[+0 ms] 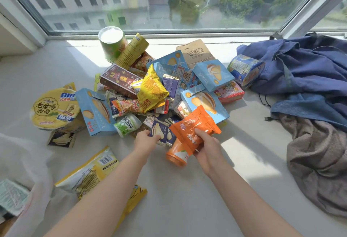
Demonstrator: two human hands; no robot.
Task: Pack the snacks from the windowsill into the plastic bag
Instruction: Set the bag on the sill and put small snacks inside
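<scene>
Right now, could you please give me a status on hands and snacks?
Right hand grips orange packet. Left hand pinches small blue sachet. Plastic bag lower left; snack pile unpacked.

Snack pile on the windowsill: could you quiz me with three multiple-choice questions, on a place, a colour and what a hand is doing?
1. Where is the yellow noodle bowl? A left of the snack pile; B right of it; C in a hand.
2. What colour is the packet in the right hand? A green; B orange; C purple.
3. What does the left hand do? A lies flat; B holds a cup; C grips a small dark-blue packet.
Answers: A, it sits at the left edge; B, orange wrapper; C, fingers curl on it.
</scene>
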